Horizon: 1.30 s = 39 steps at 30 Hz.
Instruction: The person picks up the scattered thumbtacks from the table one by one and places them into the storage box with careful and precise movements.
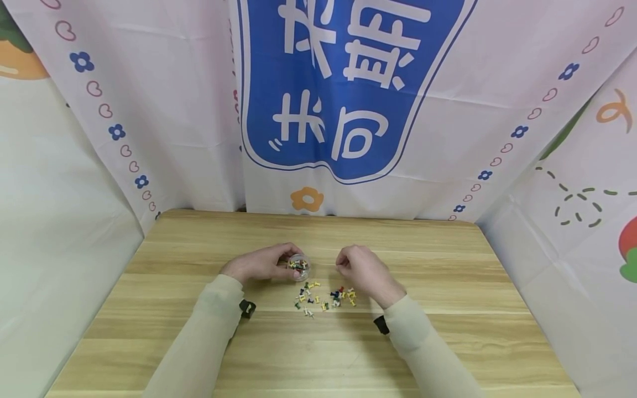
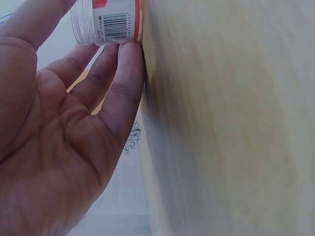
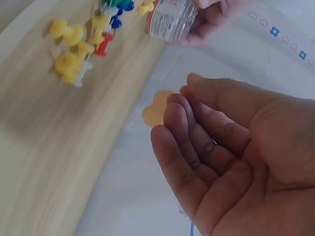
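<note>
Push pins in several colours fill part of a small clear plastic jar [image 1: 301, 266], which stands on the wooden table. My left hand [image 1: 266, 263] grips this jar from its left side, thumb in front and fingers behind. In the left wrist view the jar [image 2: 115, 22] shows a white and red label with a barcode, and fingertips lie against its lower side. To the right of the jar, my right hand [image 1: 362, 271] is over the table, fingers curled and thumb tip at the index finger; no object shows between them. Loose push pins [image 1: 343, 296] lie below and between both hands.
The wooden table [image 1: 318, 354] reaches back to a printed white cloth [image 1: 199, 110] with a blue sign. White cloth also hangs along both sides. A black strap [image 1: 247, 308] is at the left wrist and another strap [image 1: 381, 325] at the right.
</note>
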Available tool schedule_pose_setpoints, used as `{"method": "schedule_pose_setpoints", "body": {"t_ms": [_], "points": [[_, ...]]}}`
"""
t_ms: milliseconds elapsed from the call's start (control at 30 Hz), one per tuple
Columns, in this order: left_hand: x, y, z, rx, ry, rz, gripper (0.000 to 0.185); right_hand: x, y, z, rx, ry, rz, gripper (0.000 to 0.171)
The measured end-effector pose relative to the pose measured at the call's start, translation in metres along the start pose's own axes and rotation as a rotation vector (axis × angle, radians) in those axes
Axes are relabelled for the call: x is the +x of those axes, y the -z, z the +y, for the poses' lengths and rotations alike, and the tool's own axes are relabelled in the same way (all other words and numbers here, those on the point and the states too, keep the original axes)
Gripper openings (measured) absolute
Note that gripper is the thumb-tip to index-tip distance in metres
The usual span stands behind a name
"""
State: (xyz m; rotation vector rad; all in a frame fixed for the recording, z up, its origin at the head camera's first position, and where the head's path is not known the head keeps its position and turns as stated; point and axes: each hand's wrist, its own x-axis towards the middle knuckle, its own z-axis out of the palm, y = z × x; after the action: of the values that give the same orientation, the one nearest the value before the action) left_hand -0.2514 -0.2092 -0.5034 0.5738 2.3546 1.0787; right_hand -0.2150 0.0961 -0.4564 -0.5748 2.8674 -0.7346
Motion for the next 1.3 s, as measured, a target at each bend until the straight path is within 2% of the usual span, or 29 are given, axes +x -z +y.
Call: {"method": "schedule_pose_setpoints", "body": {"t_ms": [367, 800, 1300], "points": [[0.0, 0.0, 0.0, -0.002, 0.001, -0.003, 0.057, -0.014, 0.009, 0.018, -0.086, -0.012, -0.013, 0.011], [0.0, 0.0, 0.0, -0.004, -0.003, -0.006, 0.058, -0.029, -0.002, 0.032, -0.141, 0.012, -0.053, 0.01], [-0.001, 0.0, 0.001, -0.01, 0.004, -0.007, 0.058, -0.038, -0.012, 0.032, -0.192, 0.007, -0.082, 0.012]]}}
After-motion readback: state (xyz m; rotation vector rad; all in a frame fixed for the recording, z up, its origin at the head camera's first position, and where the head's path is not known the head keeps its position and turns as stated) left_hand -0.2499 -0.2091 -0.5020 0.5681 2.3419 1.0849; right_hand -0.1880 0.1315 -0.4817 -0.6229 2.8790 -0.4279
